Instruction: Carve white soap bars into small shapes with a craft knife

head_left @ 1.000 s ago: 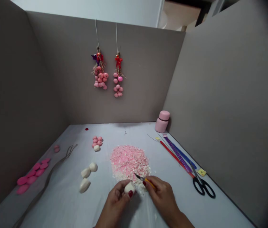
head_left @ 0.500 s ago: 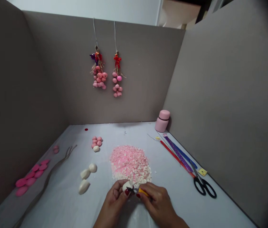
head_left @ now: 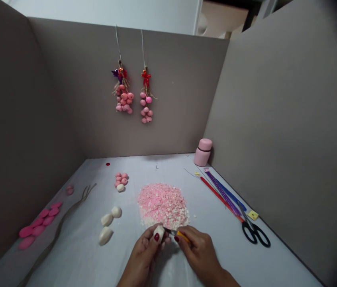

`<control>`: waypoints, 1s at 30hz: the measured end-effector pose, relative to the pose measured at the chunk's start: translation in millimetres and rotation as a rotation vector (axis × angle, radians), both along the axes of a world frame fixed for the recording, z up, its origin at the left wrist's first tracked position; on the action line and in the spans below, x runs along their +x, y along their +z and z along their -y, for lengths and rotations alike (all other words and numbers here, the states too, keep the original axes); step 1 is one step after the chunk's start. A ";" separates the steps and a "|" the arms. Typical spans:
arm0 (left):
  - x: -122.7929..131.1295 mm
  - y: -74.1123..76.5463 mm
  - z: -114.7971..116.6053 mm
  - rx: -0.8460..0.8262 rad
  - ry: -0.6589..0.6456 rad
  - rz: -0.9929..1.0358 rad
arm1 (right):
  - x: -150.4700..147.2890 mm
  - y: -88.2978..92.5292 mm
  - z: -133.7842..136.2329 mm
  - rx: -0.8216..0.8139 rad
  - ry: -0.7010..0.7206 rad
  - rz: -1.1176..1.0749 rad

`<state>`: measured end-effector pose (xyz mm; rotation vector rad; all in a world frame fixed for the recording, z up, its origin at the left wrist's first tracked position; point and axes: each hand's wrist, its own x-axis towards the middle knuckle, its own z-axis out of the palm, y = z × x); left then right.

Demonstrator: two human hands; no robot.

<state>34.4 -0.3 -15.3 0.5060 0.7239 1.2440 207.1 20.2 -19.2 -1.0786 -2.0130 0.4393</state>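
My left hand (head_left: 146, 249) is closed around a small white carved piece (head_left: 159, 231), held just in front of the shavings. In my right hand (head_left: 198, 248) is a craft knife with a yellow handle (head_left: 184, 238), gripped between thumb and fingers. Its dark blade (head_left: 170, 231) points left, with the tip at the white piece's upper right side. Whether the tip cuts in or only touches, I cannot tell. Right behind both hands spreads a heap of pink and white shavings (head_left: 162, 203).
White lumps (head_left: 105, 235), pink balls (head_left: 121, 178), flat pink ovals (head_left: 38, 230) and twine (head_left: 57, 231) lie left. Black-handled scissors (head_left: 255, 234), ribbons (head_left: 224, 195) and a pink flask (head_left: 203, 152) are right. Pink-ball garlands (head_left: 146, 107) hang on the grey back panel (head_left: 174, 95).
The white piece has been turned in my left hand. My right hand has drawn slightly right, and the knife blade has gone from across the piece's front to its upper right side.
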 end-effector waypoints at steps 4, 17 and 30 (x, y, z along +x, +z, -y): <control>0.0 -1.3 1.2 -0.032 0.025 -0.021 | -4.6 2.2 4.7 0.035 0.038 0.065; -3.2 -2.9 1.7 0.141 -0.086 -0.139 | -0.9 3.0 -2.7 -0.012 -0.073 0.145; -0.1 -12.2 0.5 -0.005 0.061 -0.070 | -6.4 6.8 4.2 0.020 0.011 0.138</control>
